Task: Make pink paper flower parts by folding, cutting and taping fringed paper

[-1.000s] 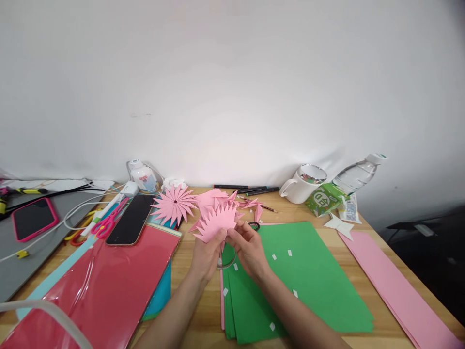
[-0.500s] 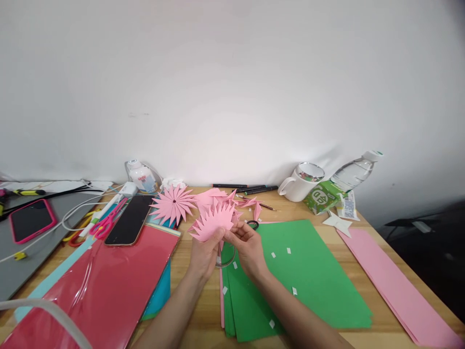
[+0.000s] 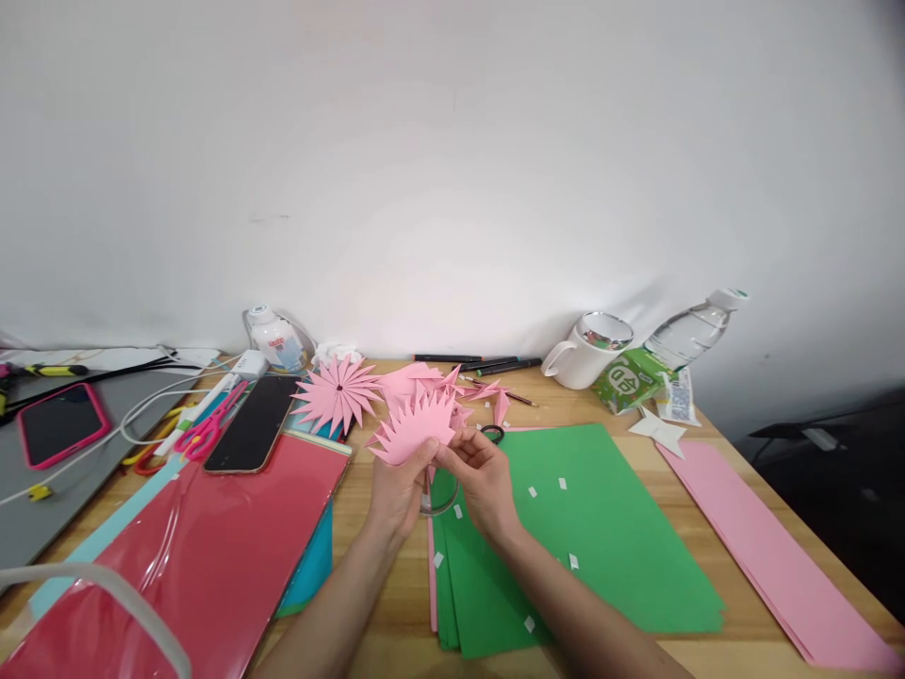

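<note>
A folded pink paper piece with a spiky, saw-toothed edge [image 3: 416, 426] is pinched in my left hand [image 3: 397, 492], thumb on its near face. My right hand [image 3: 485, 479] has thumb and fingers closed at the lower right edge of the same piece. Below the hands lies a roll of clear tape [image 3: 445, 510], partly hidden by them. Behind the held piece are more pink folded paper pieces [image 3: 410, 380]. A spiky pink paper flower [image 3: 340, 389] with a dark centre lies to the left.
Green paper sheets [image 3: 586, 538] with several small white bits lie at right. A white mug [image 3: 584, 356], green box [image 3: 629, 380] and tilted bottle [image 3: 689, 332] stand behind. Red paper in plastic [image 3: 212, 547], a phone [image 3: 253, 426] and pink scissors [image 3: 205, 434] are on the left.
Both hands keep hold of the pink paper piece, almost still. The whole view has shifted very slightly.
</note>
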Demonstrator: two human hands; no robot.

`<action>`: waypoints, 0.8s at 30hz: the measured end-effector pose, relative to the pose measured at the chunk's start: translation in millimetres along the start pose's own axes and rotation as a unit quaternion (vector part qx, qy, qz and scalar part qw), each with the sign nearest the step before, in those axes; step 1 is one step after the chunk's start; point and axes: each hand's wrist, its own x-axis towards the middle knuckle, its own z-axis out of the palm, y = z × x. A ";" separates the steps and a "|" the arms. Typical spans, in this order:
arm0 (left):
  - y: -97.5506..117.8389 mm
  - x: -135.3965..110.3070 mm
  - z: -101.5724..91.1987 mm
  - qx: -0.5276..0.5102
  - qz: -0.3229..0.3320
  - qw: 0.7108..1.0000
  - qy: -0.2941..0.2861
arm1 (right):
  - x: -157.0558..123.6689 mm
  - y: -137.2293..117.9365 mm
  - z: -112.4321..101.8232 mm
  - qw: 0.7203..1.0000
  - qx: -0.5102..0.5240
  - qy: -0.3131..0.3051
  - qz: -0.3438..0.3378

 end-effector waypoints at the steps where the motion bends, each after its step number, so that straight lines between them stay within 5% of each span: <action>1: 0.2 0.1 0.0 0.001 0.000 1.000 0.000 | -0.2 -0.5 0.2 1.000 -0.006 0.002 -0.004; 10: 5.8 4.2 -3.0 -0.004 -0.045 0.999 -0.002 | -0.8 -3.3 -0.9 0.998 -0.030 -0.031 -0.042; 24: 5.5 4.0 -2.9 -0.013 -0.067 0.998 -0.008 | 5.2 -14.1 -6.5 0.990 -0.114 0.007 -0.077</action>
